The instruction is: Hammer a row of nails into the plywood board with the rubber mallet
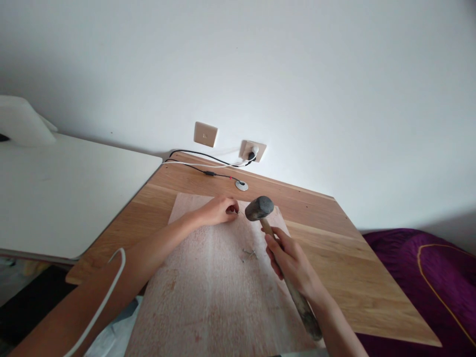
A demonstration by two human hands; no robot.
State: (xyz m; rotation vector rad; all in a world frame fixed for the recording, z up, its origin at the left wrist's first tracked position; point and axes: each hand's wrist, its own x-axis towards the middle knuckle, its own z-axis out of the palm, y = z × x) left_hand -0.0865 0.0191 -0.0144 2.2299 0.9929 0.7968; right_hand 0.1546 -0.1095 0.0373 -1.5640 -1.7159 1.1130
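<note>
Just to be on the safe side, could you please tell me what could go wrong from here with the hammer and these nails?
The wooden-handled hammer in the right hand sits very close to the left hand's fingers, so a mistimed blow could catch them. The small nail they seem to pinch might glance away if struck. The loose nails on the board could also scratch a hand passing over them.

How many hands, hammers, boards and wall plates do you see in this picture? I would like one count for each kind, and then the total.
Hands: 2 (left hand, right hand)
Hammers: 1 (hammer)
Boards: 1 (board)
Wall plates: 2 (switch plate, socket plate)
Total: 6
</note>
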